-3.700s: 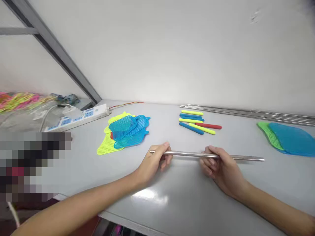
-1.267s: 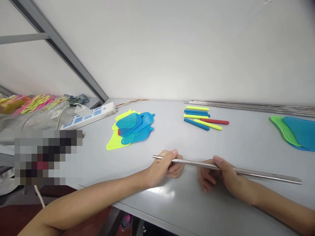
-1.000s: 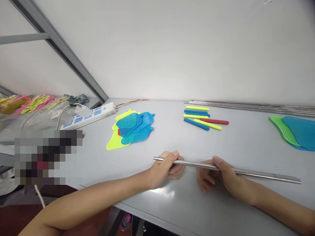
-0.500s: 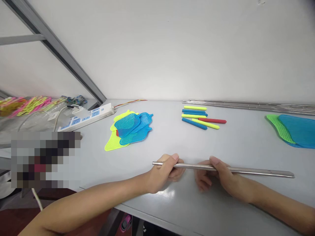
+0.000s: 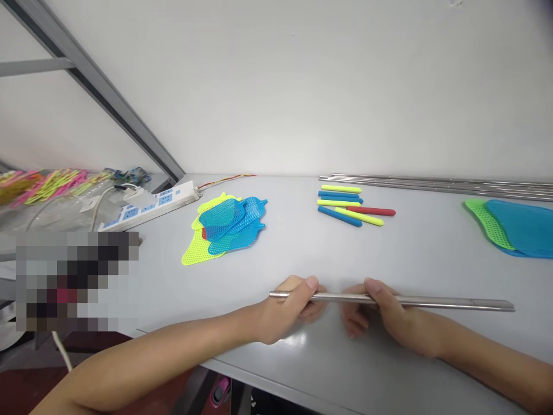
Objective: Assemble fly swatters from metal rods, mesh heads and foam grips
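A thin metal rod (image 5: 453, 302) lies level across both hands, low above the table. Its narrower left end pokes out past my left hand (image 5: 287, 311), which is closed around it with the thumb on top. My right hand (image 5: 395, 317) pinches the rod near its middle, thumb over it and fingers curled below. Beyond my left hand lies a pile of blue and yellow perforated fly swatter heads (image 5: 233, 225). Several blue, yellow and red plastic handles (image 5: 356, 210) sit farther back, between and beyond my hands.
More metal rods (image 5: 432, 185) lie along the wall at the back right. Blue and green swatter heads (image 5: 518, 225) rest at the right edge. On the left are a power strip (image 5: 151, 204), its cables and a bag of coloured strips (image 5: 56, 184).
The left end of the rod has dipped slightly, with my left hand a little lower. Both hands keep their hold. The whole view has shifted slightly.
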The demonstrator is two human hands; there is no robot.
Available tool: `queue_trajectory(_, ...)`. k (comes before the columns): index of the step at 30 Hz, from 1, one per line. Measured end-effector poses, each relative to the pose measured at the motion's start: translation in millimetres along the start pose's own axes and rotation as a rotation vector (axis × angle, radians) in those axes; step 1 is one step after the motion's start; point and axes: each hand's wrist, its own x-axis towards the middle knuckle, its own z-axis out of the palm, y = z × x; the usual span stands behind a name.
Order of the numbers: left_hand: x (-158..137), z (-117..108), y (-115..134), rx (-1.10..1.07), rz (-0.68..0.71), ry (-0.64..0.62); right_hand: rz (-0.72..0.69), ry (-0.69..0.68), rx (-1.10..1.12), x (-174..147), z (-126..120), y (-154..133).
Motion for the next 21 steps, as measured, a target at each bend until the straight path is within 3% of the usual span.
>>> queue_trajectory(13,-5,0,11,0.35,-0.043,-0.078,-0.022,0.012,0.02,0,0,4)
queue_trajectory(21,0,-8,14,0.379,-0.003,0.097,0.001,0.109,0.057,5,0,5)
